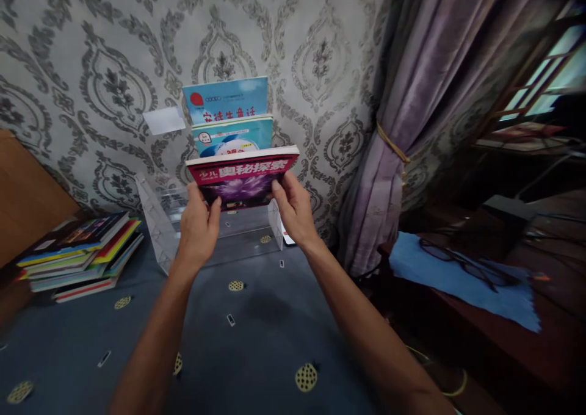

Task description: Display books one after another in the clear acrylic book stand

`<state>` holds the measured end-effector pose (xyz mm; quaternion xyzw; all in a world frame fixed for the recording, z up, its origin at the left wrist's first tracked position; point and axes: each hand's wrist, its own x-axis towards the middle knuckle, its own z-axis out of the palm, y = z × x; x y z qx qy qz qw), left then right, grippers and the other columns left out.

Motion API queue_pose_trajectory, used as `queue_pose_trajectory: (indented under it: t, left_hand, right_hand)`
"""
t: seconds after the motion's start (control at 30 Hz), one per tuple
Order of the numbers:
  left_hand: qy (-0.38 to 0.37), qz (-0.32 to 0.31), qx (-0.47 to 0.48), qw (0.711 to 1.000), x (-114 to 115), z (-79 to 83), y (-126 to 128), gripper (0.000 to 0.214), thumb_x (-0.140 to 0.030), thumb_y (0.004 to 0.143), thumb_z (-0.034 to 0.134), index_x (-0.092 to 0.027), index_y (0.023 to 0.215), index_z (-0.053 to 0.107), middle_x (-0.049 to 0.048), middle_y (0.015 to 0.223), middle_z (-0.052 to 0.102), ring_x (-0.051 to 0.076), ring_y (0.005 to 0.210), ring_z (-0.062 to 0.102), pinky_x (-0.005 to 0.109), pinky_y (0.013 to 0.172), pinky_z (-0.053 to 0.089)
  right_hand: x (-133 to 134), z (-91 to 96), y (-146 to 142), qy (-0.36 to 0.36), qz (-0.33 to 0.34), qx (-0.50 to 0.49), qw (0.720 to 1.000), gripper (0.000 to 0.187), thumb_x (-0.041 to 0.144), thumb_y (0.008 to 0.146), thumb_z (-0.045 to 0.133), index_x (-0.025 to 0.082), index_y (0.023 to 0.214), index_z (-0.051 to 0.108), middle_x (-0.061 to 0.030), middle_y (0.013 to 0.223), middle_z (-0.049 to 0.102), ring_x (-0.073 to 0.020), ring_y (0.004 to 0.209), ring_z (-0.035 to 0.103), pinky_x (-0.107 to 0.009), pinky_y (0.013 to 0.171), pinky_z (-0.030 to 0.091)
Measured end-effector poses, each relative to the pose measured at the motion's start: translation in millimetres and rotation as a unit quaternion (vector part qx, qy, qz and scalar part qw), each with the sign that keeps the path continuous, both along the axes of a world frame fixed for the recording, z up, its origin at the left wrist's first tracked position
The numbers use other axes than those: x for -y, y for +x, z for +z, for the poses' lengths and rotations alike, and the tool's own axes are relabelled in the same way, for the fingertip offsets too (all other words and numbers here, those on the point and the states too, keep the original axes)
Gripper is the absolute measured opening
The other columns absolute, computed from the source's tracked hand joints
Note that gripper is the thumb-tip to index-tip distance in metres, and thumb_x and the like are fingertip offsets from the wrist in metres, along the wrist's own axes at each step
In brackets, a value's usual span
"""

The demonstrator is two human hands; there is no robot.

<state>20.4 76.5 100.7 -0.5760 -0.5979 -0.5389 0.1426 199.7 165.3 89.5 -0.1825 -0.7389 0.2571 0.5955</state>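
— Biggest first?
— Grey damask-patterned wallpaper (256,30) across the top, dark blue cloth (256,369) with yellow spotted motifs over the lower half, purple tied-back curtain (398,97) at upper right.
— Smaller?
— At centre, a clear plastic rack (155,223); at left, a stack of colourful books (82,253).
— Then?
— Tilted at centre, a magenta-and-purple book (247,182), pinched at both sides by left hand (196,229) and right hand (295,210), thumbs in front.

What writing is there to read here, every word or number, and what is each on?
"少儿": red-and-purple front book.
"奥秘探索": same cover, larger.
"安徒生童话": blue rear book, characters' lower edges hidden.
Teal middle book: title partly covered, not surely readable.
Too small or blurred: remaining cover print, stacked books, rectangular marks on the tablecloth.
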Motion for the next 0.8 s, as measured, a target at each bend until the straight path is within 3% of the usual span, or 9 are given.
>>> queue_pose_trajectory:
  t: [0.13, 0.37, 0.6, 0.8]
  left_hand:
    - [-0.006, -0.002, -0.022, 1.000, -11, -13.5, 2, 0.026, -0.035, 0.096, 0.051, -0.019, 0.117, 0.048, 0.0057, 0.095, 0.062, 0.022, 0.085, 0.065, 0.037, 0.080, 0.051]
    - [-0.038, -0.006, -0.021, 0.999, -24, -27.4, -2, 0.021, -0.026, 0.095, 0.049, -0.019, 0.114, 0.047, 0.0078, 0.094, 0.063, 0.026, 0.088, 0.066, 0.039, 0.080, 0.052]
    - [-0.053, -0.013, -0.001, 0.999, -34, -40.0, -5, 0.026, -0.023, 0.092, 0.050, -0.019, 0.118, 0.047, 0.0094, 0.098, 0.065, 0.028, 0.093, 0.066, 0.043, 0.085, 0.052]
    - [-0.095, 0.012, -0.009, 0.995, -36, -45.3, -4, 0.025, -0.022, 0.093, 0.048, -0.016, 0.117, 0.049, 0.0103, 0.091, 0.067, 0.031, 0.092, 0.068, 0.045, 0.085, 0.052]
  right_hand:
    - [-16, -10.4, 1, -0.014, 0.012, -0.011, 1.000, 0.041, 0.051, 0.103, 0.039, 0.023, 0.126, 0.058, -0.0066, 0.112, 0.066, -0.0190, 0.092, 0.061, -0.039, 0.085, 0.057]
    - [-32, -25.1, -6, -0.047, 0.054, -0.020, 0.997, 0.043, 0.053, 0.100, 0.042, 0.022, 0.125, 0.058, -0.0091, 0.119, 0.063, -0.0191, 0.098, 0.062, -0.034, 0.080, 0.060]
    - [-41, -36.2, -9, -0.059, 0.031, -0.002, 0.998, 0.047, 0.058, 0.098, 0.042, 0.021, 0.121, 0.060, -0.0086, 0.112, 0.066, -0.0195, 0.089, 0.062, -0.035, 0.077, 0.060]
    - [-49, -49.8, -11, -0.058, -0.025, 0.026, 0.998, 0.040, 0.052, 0.100, 0.042, 0.021, 0.116, 0.061, -0.0089, 0.106, 0.068, -0.0224, 0.089, 0.063, -0.038, 0.080, 0.057]
